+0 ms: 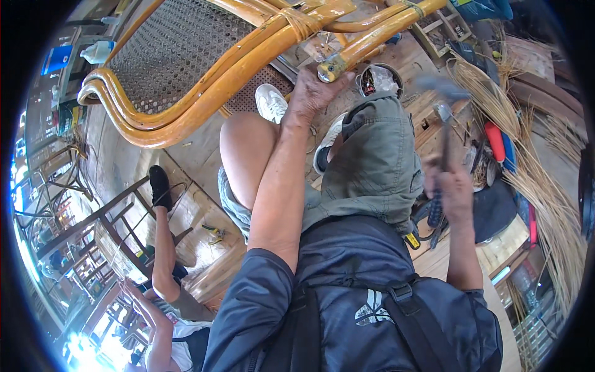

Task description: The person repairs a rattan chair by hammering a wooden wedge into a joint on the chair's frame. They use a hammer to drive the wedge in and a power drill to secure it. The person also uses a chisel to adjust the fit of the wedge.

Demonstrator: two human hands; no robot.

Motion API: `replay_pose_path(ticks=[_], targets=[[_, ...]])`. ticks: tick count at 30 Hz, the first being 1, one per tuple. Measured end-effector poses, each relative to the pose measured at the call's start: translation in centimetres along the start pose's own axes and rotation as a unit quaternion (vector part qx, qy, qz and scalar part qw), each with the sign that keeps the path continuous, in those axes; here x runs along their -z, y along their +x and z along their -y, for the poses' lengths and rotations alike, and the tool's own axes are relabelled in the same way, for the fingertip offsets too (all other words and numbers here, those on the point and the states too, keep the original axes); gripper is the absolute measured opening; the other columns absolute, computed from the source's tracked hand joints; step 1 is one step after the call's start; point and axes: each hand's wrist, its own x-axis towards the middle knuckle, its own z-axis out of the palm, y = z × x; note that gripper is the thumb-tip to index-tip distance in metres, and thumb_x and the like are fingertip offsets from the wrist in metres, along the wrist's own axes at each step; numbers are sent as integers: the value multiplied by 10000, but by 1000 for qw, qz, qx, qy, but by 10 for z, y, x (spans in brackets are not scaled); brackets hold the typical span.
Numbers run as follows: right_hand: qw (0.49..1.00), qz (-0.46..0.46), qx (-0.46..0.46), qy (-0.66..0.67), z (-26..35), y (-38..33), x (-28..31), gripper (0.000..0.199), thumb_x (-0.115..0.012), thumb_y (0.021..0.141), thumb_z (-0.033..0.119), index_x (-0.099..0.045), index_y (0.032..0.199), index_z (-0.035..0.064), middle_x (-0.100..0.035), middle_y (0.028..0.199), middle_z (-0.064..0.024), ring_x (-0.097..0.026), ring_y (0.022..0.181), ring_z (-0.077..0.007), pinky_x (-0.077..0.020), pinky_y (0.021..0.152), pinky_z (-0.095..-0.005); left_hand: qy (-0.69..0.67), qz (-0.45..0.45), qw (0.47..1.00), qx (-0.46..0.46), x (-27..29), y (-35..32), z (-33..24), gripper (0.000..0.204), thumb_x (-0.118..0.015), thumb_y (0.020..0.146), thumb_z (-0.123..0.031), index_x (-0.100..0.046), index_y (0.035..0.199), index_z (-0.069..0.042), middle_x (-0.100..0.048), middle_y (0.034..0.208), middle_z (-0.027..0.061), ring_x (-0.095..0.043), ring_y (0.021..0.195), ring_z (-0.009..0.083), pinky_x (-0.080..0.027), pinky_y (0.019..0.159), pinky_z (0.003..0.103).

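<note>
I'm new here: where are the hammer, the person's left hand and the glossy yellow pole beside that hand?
Hammer (445,144): head view, on its blurred dark handle.
Left hand (310,94): head view, back of the hand.
Glossy yellow pole (379,39): head view, along its shaft.

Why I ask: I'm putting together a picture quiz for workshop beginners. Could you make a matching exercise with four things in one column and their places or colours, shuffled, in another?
Things
1. Hammer
2. Glossy pole
3. Thin strips
4. Other person's shoe

Places and colours
A. Black, toward the left of the picture
B. Pale straw colour, along the picture's right side
C. In the person's right hand
D. Yellow-brown, with the person's left hand at its near end

Right pairs: 1-C, 2-D, 3-B, 4-A
</note>
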Motion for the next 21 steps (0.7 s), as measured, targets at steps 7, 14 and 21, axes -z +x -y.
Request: replay_pose_path(ticks=[7,14,21], targets=[[959,32,-30,-279,29,23,-37,361,-640,866,289,-550,1078,11,-497,678,-50,-480,614,-135,-416,589,-299,65,2,998,26,4,4,8,256,-708,738,-111,-645,938,36,-690,859,79,-603,755,91,-494,686,274],[955,48,13,-291,46,34,-49,351,-634,869,273,-536,1066,-2,-483,671,-71,-482,565,-175,-411,553,-300,68,6,997,37,4,-2,-22,343,-705,751,-147,-611,1024,37,-675,928,69,-605,832,118,-484,776,278],[974,17,154,-168,40,30,-56,301,-593,888,280,-541,1006,8,-502,660,-97,-523,560,-238,-420,544,-341,46,-2,998,49,0,5,-1,267,-689,740,-113,-636,961,27,-693,914,97,-619,811,126,-494,759,288]])
